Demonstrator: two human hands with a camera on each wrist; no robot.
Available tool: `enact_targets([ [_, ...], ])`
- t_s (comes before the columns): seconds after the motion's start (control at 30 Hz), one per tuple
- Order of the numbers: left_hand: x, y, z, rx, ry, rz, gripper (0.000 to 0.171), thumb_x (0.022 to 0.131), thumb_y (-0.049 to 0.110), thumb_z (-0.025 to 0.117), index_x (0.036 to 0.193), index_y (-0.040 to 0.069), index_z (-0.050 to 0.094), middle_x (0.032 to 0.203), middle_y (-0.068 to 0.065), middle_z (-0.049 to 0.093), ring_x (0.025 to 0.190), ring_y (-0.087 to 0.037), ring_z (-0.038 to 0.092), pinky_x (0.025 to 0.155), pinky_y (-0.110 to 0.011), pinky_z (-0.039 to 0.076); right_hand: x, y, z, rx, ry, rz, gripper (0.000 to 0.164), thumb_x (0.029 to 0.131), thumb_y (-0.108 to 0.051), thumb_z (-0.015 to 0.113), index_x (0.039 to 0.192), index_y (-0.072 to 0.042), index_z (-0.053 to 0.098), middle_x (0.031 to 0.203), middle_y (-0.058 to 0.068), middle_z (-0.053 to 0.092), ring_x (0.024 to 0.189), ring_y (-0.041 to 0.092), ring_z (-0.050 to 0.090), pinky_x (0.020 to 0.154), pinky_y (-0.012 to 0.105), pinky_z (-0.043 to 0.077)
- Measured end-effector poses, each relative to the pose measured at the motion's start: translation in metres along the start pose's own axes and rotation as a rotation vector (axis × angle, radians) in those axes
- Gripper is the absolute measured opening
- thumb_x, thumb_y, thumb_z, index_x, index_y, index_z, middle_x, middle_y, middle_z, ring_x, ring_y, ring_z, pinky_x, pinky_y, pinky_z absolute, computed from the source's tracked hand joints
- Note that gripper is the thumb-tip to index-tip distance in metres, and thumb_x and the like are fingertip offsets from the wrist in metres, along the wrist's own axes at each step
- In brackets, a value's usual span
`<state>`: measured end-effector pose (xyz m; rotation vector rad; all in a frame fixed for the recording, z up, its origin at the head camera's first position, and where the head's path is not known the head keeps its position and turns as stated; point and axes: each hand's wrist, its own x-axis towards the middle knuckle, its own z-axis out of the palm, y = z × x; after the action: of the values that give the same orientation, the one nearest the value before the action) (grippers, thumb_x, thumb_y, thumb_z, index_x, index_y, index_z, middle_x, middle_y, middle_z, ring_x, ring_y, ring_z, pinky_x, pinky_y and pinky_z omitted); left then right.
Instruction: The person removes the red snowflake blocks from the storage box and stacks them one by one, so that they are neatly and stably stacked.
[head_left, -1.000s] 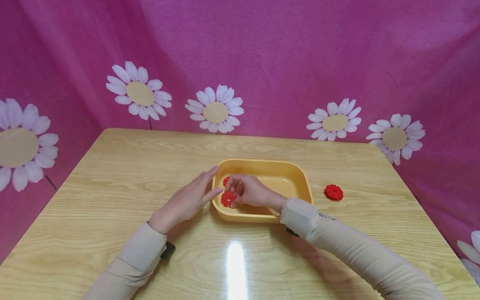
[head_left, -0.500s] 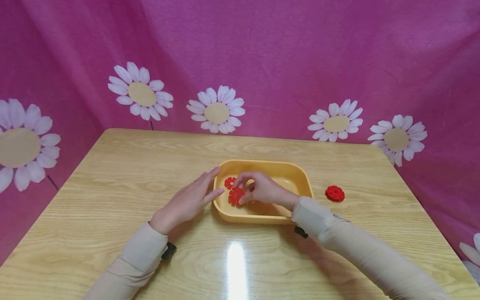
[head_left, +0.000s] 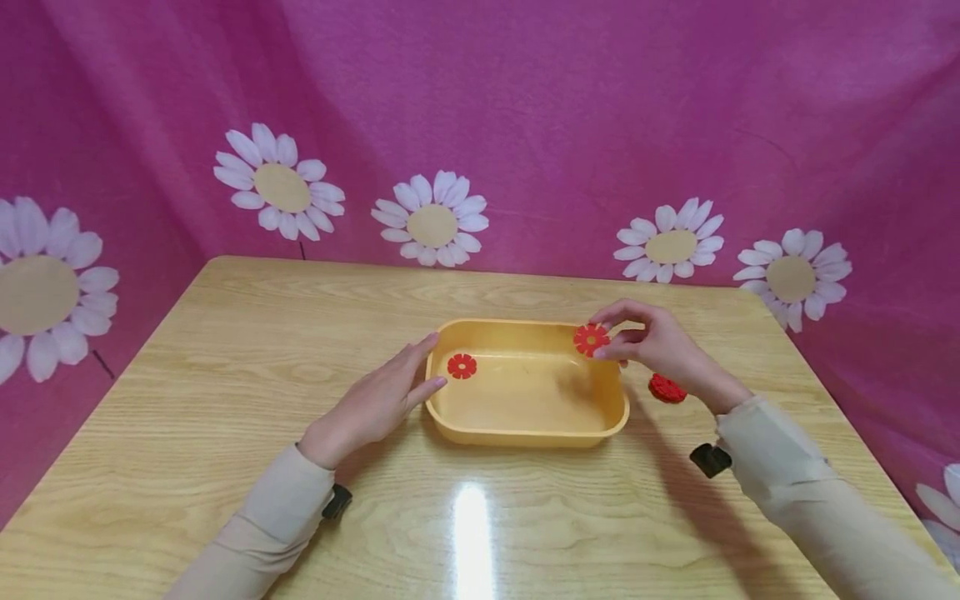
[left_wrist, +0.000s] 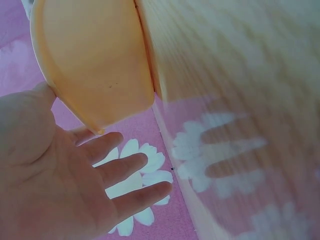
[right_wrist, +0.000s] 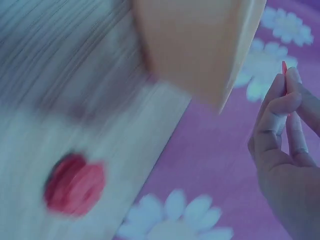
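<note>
A shallow yellow plastic tub (head_left: 525,434) stands mid-table. Inside it, toward the left end, lies one red notched disc (head_left: 462,366). My right hand (head_left: 660,350) pinches another red notched disc (head_left: 591,340) between thumb and fingers, raised over the tub's right end; the right wrist view shows this disc edge-on. With fingers spread, my left hand (head_left: 375,400) rests at the tub's left rim, and in the left wrist view its thumb and a finger touch that rim. Right of the tub a small stack of red notched discs (head_left: 666,388) sits on the table, partly behind my right hand.
The light wooden table (head_left: 300,333) reaches back to a magenta cloth (head_left: 540,125) printed with white daisies. A bright light reflection lies on the wood in front of the tub. Each wrist wears a dark strap-on piece under a beige sleeve.
My right hand has lifted a red disc from the tub's left part and carried it right, to above the right rim. The left hand and tub stay in place.
</note>
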<state>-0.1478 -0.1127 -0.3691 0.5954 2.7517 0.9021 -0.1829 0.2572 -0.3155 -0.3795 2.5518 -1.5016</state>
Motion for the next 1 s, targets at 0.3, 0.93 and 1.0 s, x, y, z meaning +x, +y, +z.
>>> enact_targets([
  [0.3,0.000,0.000,0.000,-0.006,-0.005,-0.017,0.073,0.101,0.046,0.049,0.159,0.019,0.013,0.162,-0.004,0.020,0.148,-0.029,0.017,0.115,-0.050,0.023,-0.035,0.054,-0.052,-0.195,0.091,0.141,0.049,0.087,-0.016,0.076,0.129,0.001,0.058,0.123,0.021,0.058,0.095,0.015,0.059,0.077,0.021,0.056],
  [0.93,0.001,0.001,0.001,-0.002,0.000,0.009,0.074,0.101,0.046,0.049,0.159,0.017,0.014,0.162,-0.007,0.020,0.147,-0.031,0.020,0.115,-0.051,0.024,-0.052,0.100,-0.070,-0.113,0.043,0.321,0.060,0.088,-0.023,0.075,0.137,0.003,0.051,0.126,0.025,0.055,0.089,0.016,0.063,0.073,0.032,0.059],
  [1.0,0.001,0.000,0.001,0.002,0.002,0.011,0.074,0.101,0.046,0.049,0.159,0.017,0.014,0.162,-0.007,0.021,0.147,-0.031,0.020,0.115,-0.051,0.024,-0.052,0.100,-0.070,-0.120,0.045,0.319,0.061,0.087,-0.024,0.076,0.136,0.003,0.052,0.127,0.024,0.055,0.089,0.015,0.062,0.072,0.031,0.058],
])
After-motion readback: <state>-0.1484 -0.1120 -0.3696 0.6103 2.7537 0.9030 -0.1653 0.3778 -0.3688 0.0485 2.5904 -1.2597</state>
